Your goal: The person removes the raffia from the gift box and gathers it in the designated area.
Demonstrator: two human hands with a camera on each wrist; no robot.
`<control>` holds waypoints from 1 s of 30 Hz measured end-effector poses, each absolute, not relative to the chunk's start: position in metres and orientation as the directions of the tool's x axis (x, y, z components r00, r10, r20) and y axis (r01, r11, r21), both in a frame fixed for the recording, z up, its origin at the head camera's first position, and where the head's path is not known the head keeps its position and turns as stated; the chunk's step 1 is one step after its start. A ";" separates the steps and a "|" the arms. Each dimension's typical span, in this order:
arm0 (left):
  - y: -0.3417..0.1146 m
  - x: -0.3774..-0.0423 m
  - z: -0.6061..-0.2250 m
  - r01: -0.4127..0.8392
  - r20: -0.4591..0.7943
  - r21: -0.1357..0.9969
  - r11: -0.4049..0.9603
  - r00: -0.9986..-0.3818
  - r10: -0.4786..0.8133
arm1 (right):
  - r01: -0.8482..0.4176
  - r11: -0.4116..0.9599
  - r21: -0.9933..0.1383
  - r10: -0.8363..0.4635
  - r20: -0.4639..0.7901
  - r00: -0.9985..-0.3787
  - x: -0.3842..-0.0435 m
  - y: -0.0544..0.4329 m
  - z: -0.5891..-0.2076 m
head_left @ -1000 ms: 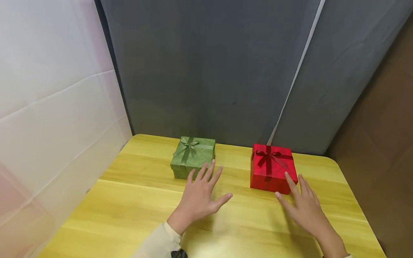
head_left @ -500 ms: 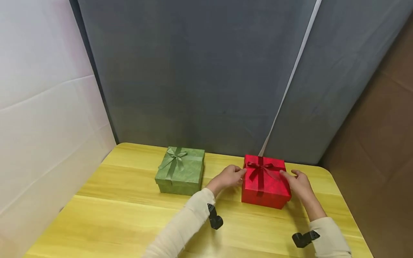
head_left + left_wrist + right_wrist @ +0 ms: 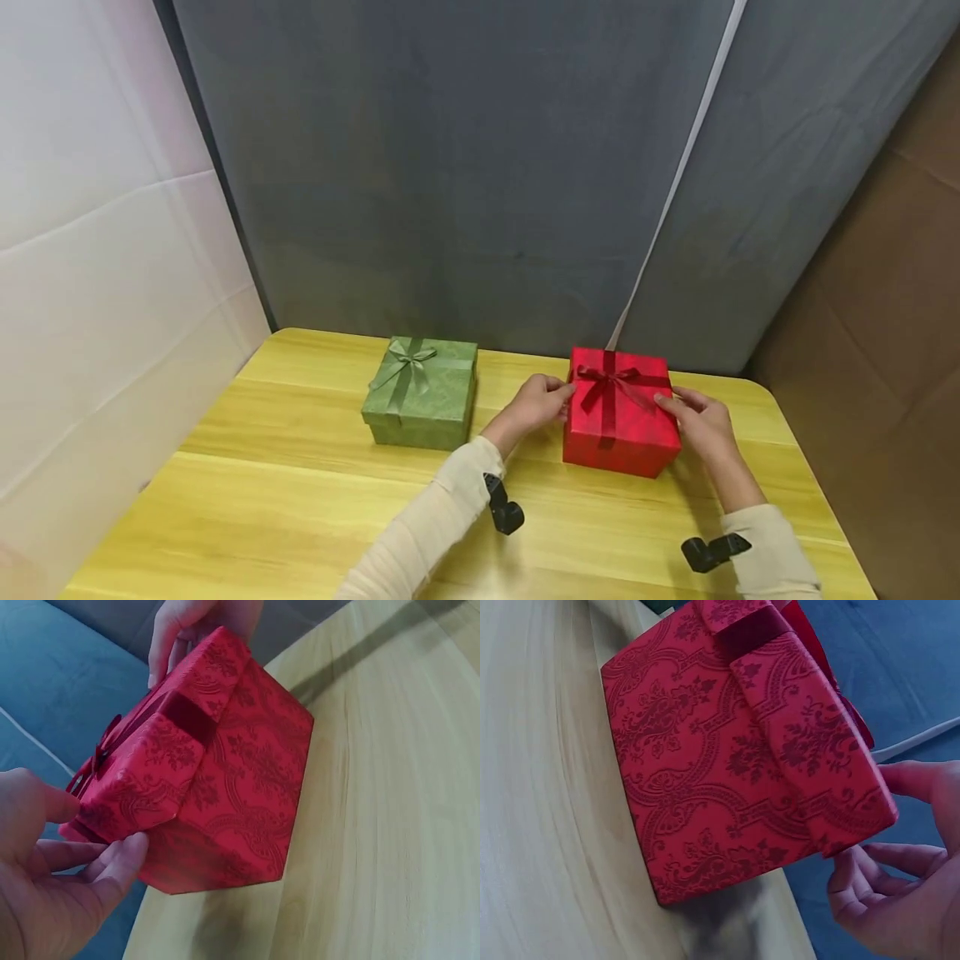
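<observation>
A red gift box with a dark red ribbon bow sits on the wooden table, its lid on the base. My left hand holds the lid's left side, thumb and fingers at its lower rim in the left wrist view. On the opposite side my right hand grips the lid, thumb over the top edge and fingertips under the rim in the right wrist view. To the left stands a green gift box with a green bow, which neither hand touches.
The yellow wood-grain table ends at a grey cloth wall behind the boxes. A white sheet hangs on the left and a brown one on the right. Black wrist cameras sit on both sleeves.
Both hands have moved from spread-fingered, short of the boxes, to gripping the red box's lid from its two sides. The left hand crossed right, away from the green box.
</observation>
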State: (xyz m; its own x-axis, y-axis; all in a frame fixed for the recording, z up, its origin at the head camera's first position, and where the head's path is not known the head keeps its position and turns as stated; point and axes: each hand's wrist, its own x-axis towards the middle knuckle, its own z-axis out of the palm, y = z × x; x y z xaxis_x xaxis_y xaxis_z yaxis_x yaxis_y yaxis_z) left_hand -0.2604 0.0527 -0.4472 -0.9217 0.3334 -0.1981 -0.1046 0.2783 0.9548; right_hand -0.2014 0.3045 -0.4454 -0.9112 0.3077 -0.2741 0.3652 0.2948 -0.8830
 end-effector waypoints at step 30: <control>-0.012 -0.156 -0.491 0.971 0.273 -0.001 0.240 -0.230 0.934 | -0.621 0.777 -0.104 -0.559 0.340 -0.756 -0.050 0.290 -0.506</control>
